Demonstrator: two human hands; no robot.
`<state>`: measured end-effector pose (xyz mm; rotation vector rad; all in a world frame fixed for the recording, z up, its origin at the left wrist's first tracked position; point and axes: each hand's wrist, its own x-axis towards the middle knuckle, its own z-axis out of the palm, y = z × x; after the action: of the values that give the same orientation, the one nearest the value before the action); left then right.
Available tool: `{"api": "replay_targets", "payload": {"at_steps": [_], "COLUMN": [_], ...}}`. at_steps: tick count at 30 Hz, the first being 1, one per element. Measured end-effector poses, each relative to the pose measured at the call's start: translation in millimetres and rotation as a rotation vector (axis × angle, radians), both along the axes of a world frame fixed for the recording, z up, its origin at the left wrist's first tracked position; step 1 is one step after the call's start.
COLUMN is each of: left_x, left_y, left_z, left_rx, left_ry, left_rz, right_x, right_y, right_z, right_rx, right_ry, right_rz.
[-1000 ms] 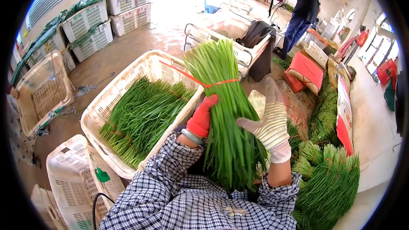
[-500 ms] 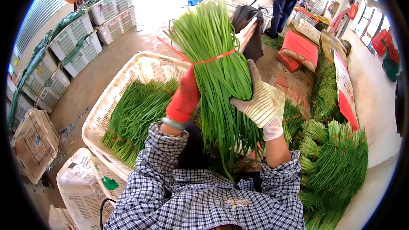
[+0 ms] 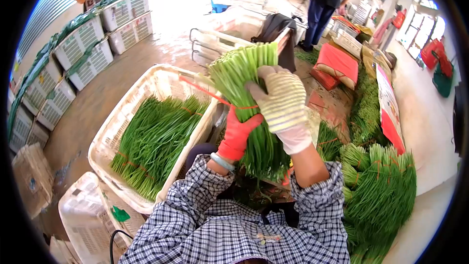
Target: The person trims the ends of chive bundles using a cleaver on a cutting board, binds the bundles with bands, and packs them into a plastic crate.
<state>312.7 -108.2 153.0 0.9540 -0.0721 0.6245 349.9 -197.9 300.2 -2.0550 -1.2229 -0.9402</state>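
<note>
A thick bundle of green chives (image 3: 239,71) is upright in front of my chest, its pale cut ends at the top and its leaves hanging down. A red tie (image 3: 205,91) runs around its middle, with a loose end sticking out to the left. My left hand (image 3: 239,136), in a red glove, is closed around the bundle just below the tie. In a striped yellow-and-white glove, my right hand (image 3: 283,99) grips the bundle's upper right side, above the tie. The leaf tips partly vanish behind the hands and wrists.
A white plastic crate (image 3: 105,122) at left holds tied chives (image 3: 159,142). More chive bundles (image 3: 386,181) are heaped at right. Stacked crates (image 3: 85,61) line the left wall. Ahead are a metal-handled cart (image 3: 215,41), a red cushion (image 3: 337,63) and a standing person (image 3: 322,5).
The bundle has come down and now appears shorter, its cut ends tipped toward me. My right hand has moved up to its top part; my left hand now shows in front of it.
</note>
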Motion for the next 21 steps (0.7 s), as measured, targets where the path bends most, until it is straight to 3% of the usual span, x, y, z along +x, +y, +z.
{"api": "replay_targets", "payload": {"at_steps": [2, 3, 8, 9, 12, 14, 16, 20, 21], "left_x": [-4, -3, -13, -14, -10, -12, -17, -14, -16], "left_y": [-2, -3, 11, 19, 48, 49, 52, 46, 44], "left_z": [-1, -3, -17, -18, -17, 5, 13, 22, 27], "left_rx": [-0.02, -0.037, -0.13, -0.143, 0.04, 0.128, 0.082, 0.097, 0.098], "left_ry": [0.131, 0.069, 0.082, 0.104, -0.011, -0.043, -0.073, -0.164, -0.166], "left_rz": [-0.042, -0.06, -0.134, -0.109, -0.133, -0.129, -0.127, -0.157, -0.157], "right_x": [3, 0, -29, -17, -10, -9, -6, -17, -17], "right_y": [4, 1, -82, -119, -164, -142, -123, -67, -56], "right_z": [3, 10, 84, 77, 58, 31, 15, -26, -43], "right_rx": [0.322, 0.498, 1.088, 0.799, -0.572, -0.449, -0.341, -0.117, 0.098], "right_ry": [0.135, 0.421, 0.418, 0.526, 0.54, 0.38, 0.599, 0.652, 0.725], "right_rz": [0.194, 0.329, 0.59, 0.726, 0.553, 0.218, 0.139, 0.386, 0.505]}}
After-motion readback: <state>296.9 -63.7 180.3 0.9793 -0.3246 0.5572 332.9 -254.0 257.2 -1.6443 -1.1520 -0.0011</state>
